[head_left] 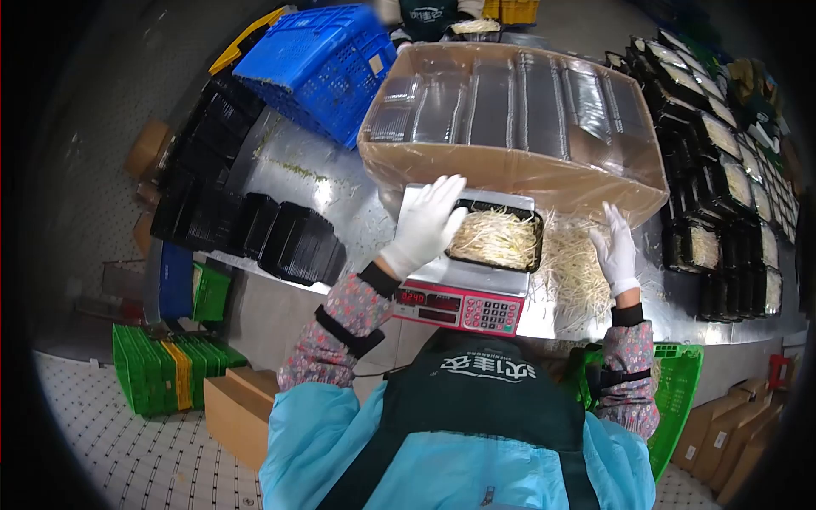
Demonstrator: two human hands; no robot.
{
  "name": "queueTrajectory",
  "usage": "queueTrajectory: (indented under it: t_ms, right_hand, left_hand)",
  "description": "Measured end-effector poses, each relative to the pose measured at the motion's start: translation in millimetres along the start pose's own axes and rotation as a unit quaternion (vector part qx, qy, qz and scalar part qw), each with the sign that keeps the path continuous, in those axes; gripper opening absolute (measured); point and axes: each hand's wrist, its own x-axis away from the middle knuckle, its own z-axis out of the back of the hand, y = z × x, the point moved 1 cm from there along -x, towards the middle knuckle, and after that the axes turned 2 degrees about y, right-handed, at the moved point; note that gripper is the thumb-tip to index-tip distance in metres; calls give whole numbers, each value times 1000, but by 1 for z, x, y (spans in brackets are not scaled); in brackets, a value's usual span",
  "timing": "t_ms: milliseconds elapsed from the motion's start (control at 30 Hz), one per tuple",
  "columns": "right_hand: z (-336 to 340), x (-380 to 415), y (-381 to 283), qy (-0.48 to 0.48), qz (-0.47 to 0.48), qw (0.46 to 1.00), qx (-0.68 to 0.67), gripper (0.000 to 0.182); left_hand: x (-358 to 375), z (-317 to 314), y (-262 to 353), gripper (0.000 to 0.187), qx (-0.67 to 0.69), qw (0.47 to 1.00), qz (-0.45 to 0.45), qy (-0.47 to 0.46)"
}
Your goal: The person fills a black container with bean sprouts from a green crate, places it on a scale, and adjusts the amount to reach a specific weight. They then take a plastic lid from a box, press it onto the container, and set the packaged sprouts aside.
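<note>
A black tray of bean sprouts (495, 240) rests on the metal plate of a red-fronted scale (459, 309). My left hand (427, 223), in a white glove, lies against the left side of this tray, fingers stretched out and holding nothing. Loose sprouts (571, 276) are heaped on the metal table to the right of the scale. Over the right edge of that heap is my right hand (615, 252), also gloved in white, its fingers extended and apart with nothing in them.
Behind the scale stands a cardboard box (510, 170) of clear plastic lids, with a blue crate (319, 72) to its left. Stacked black trays (297, 244) line the left side; filled trays (722, 183) are piled at right. A co-worker (429, 17) stands across the table.
</note>
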Motion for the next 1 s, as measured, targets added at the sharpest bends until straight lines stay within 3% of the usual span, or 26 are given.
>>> queueTrajectory:
  t_ms: [100, 167, 233, 267, 367, 467, 500, 600, 733, 800, 833, 900, 967, 1000]
  right_hand:
    - [-30, -29, -90, 48, 75, 993, -81, 66]
    - [-68, -19, -122, -20, 141, 987, -74, 70]
    - [-92, -2, -140, -113, 126, 985, 10, 77]
    - [-92, 2, -143, -119, 131, 984, 19, 82]
    - [-83, 7, -156, -136, 93, 986, -23, 79]
    - [-94, 3, -154, -138, 59, 988, -35, 78]
    - [-97, 3, -153, -127, 65, 989, -28, 79]
    - [-88, 2, -157, -147, 29, 985, -88, 82]
    - [-77, -25, -155, -236, -7, 966, -108, 85]
    - [-73, -38, -145, -309, -3, 943, -127, 82]
    - [-66, -46, -138, -310, 2, 942, -127, 82]
    - [-45, -64, -122, -270, 116, 939, -177, 68]
    - [-17, -96, -95, -110, 83, 966, -217, 53]
    - [-3, -115, -84, -77, -8, 964, -255, 48]
  left_hand:
    - [-8, -37, 19, 52, -80, 992, -99, -17]
    - [-2, -69, 19, 52, -89, 986, -115, -74]
    - [10, -84, 19, 53, -121, 979, -117, -115]
    - [16, -86, 16, 54, -65, 985, -102, -119]
    - [18, -89, 19, 52, -11, 995, -74, -69]
    - [6, -98, 8, 47, -29, 993, -51, -106]
    - [1, -99, 8, 48, -43, 986, -17, -158]
    - [-1, -96, 15, 53, -63, 987, -51, -138]
    - [-5, -94, 21, 51, -64, 987, -30, -145]
    - [-9, -82, 31, 53, 8, 989, -11, -146]
    - [-9, -85, 28, 53, 6, 990, -8, -143]
    - [-2, -92, 17, 62, 67, 987, 12, -143]
    - [0, -72, 32, 64, 95, 992, 25, -73]
    - [3, -68, 34, 61, 97, 994, 28, -49]
